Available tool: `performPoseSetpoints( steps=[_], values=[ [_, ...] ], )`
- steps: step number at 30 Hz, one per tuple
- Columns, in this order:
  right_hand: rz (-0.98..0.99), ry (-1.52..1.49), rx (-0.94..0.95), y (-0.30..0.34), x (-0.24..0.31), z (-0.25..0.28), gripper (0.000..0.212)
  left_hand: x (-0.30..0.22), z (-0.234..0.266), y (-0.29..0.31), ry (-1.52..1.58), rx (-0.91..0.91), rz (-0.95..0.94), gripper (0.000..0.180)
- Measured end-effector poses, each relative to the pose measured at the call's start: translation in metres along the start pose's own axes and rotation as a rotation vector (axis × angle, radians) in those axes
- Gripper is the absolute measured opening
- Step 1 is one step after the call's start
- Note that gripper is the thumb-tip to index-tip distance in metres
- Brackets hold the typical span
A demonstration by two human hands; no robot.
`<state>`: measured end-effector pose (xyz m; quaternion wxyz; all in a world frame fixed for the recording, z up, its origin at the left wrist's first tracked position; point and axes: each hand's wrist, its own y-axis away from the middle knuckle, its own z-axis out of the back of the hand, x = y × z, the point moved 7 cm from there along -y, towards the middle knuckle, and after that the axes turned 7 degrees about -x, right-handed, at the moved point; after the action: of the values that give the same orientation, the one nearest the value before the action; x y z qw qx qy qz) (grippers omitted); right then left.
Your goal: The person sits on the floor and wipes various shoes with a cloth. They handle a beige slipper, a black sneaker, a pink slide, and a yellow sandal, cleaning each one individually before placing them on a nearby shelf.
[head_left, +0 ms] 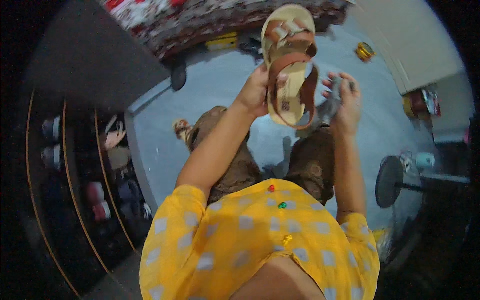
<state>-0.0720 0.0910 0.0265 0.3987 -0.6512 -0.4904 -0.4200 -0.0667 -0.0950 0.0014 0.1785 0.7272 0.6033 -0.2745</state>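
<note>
My left hand (254,94) is closed around the side of a sandal (293,82), a tan one with brown straps and a cream insole. The sandal is held up in front of me, toe pointing away, its insole facing me. Just right of it, my right hand (350,111) has its fingers curled around a grey cloth (336,91), which is apart from the sandal. A similar strapped sandal (182,128) rests on the floor beside my left leg, partly hidden by it.
To the left stands an open rack (64,165) with several shoes. A bed (210,25) with a patterned cover lies ahead, a yellow box (221,42) beneath it. On the floor at right are a gold-coloured container (364,52) and a dark round object (389,181). A pale cabinet (410,40) stands far right.
</note>
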Motion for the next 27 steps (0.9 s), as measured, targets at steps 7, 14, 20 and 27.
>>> performPoseSetpoints(
  steps=[7,14,20,27],
  values=[
    [-0.185,0.131,0.012,0.01,-0.046,0.044,0.022,-0.125,0.116,0.055,-0.228,-0.306,-0.266,0.039],
    [-0.289,0.079,0.077,0.005,-0.07,0.037,0.022,-0.128,0.384,0.213,-0.986,-1.288,-0.214,0.049],
    [-0.275,0.215,0.084,0.004,-0.071,0.029,0.021,-0.07,0.427,0.277,-1.346,-1.706,0.235,0.061],
    [-0.28,0.268,0.095,0.0,-0.085,0.023,0.02,-0.026,0.419,0.251,-1.62,-1.768,0.648,0.065]
  ],
)
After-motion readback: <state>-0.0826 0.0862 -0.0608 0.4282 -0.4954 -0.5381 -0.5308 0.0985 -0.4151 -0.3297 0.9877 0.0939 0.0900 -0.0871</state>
